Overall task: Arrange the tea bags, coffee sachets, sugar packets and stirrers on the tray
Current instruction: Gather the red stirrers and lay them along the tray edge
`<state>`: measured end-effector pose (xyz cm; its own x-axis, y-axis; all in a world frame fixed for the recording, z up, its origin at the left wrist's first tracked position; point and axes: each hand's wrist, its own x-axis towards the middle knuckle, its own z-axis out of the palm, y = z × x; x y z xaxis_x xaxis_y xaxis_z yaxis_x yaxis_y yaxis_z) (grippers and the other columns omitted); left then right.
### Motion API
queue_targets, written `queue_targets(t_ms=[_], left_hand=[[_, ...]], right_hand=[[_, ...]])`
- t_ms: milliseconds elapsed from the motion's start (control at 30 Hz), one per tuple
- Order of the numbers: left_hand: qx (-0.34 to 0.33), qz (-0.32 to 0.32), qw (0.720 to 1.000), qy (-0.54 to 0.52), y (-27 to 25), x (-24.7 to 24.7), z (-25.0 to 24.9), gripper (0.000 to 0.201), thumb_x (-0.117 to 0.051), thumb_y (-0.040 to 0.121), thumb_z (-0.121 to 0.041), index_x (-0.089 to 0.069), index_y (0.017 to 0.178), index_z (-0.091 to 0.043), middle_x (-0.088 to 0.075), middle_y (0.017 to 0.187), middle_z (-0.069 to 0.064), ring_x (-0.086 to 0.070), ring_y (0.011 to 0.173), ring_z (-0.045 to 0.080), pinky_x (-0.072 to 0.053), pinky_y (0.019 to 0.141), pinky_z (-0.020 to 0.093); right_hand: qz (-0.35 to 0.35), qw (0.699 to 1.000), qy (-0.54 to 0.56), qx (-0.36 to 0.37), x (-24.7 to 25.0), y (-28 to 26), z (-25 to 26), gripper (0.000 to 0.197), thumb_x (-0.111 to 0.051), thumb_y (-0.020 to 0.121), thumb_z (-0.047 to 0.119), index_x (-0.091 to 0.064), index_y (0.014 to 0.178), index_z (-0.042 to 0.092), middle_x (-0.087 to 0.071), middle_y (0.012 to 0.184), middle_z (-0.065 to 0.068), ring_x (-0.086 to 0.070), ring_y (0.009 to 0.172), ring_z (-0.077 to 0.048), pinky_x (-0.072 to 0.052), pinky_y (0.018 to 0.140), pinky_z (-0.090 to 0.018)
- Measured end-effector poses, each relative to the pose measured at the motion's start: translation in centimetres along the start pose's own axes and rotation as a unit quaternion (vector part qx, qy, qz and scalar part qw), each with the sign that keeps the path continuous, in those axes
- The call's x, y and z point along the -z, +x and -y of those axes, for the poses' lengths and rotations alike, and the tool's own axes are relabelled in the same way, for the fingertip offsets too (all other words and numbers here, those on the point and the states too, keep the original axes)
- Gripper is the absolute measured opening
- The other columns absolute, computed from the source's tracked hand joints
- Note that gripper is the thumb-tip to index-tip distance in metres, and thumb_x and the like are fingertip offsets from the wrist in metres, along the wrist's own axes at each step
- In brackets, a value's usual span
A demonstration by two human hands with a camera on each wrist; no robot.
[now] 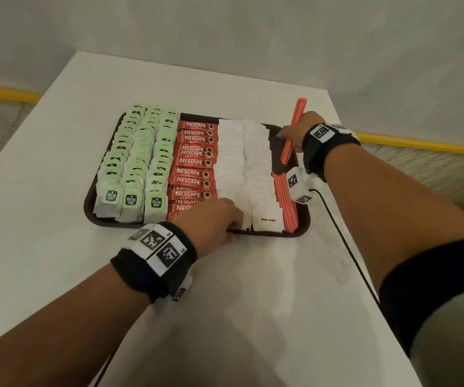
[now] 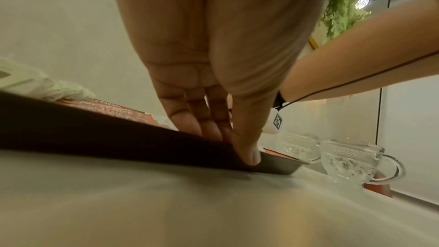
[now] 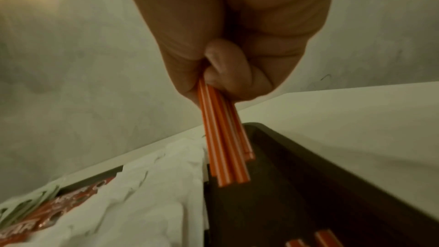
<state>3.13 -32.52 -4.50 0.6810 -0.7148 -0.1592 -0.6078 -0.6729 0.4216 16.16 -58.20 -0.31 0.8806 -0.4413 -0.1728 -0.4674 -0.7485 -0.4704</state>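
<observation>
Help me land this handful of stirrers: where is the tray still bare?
One patch: the far right corner of the tray, bordered by the sugar packets, the right rim and the stirrers already laid nearer you; the held stirrers hang over it. A thin strip shows behind the coffee sachets. The tea bags and the rest are packed tight.

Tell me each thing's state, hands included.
Brown plastic tray: lying flat, mostly filled.
Green-tagged tea bags: three rows, tray's left.
Red coffee sachets: one overlapping column.
White sugar packets: two rows.
Laid orange stirrers: along tray's right side.
Held orange stirrer bundle: tilted over tray's far-right corner.
Left hand: pinches tray's near rim.
Right hand: grips held bundle.
</observation>
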Motion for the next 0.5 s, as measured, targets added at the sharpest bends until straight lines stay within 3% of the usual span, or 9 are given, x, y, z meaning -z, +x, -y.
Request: queue_targets(t_ms=[67,333,500], left_hand=[[0.012,0.005,1.0,-0.004,0.1,0.1,-0.1,0.016,-0.064,0.092,-0.027,-0.069,0.106,-0.022,-0.062,0.105,-0.005,-0.06,0.095,0.017,-0.049,0.089,0.029],[0.04,0.028,0.999,-0.012,0.4,0.5,-0.4,0.019,-0.064,0.093,-0.028,-0.07,0.109,-0.021,-0.065,0.11,-0.003,-0.061,0.099,0.017,-0.05,0.093,0.031],[0.048,0.029,0.998,-0.026,0.4,0.4,-0.3,0.017,-0.066,0.092,-0.027,-0.071,0.107,-0.02,-0.066,0.109,-0.002,-0.062,0.097,0.018,-0.05,0.09,0.031]], right_hand=[[0.002,1.0,-0.028,0.007,-0.7,0.8,0.0,0.034,-0.068,0.079,0.044,-0.059,0.08,0.011,-0.071,0.085,-0.011,-0.069,0.077,-0.032,-0.058,0.078,-0.042],[0.044,0.993,-0.108,0.02,-2.1,1.7,0.4,0.034,-0.064,0.086,0.042,-0.061,0.088,0.008,-0.068,0.088,-0.012,-0.067,0.083,-0.034,-0.056,0.083,-0.042],[0.065,0.981,-0.181,0.017,-2.5,1.9,0.8,0.037,-0.067,0.084,0.043,-0.055,0.089,0.009,-0.054,0.07,-0.006,-0.058,0.074,-0.031,-0.046,0.07,-0.035]])
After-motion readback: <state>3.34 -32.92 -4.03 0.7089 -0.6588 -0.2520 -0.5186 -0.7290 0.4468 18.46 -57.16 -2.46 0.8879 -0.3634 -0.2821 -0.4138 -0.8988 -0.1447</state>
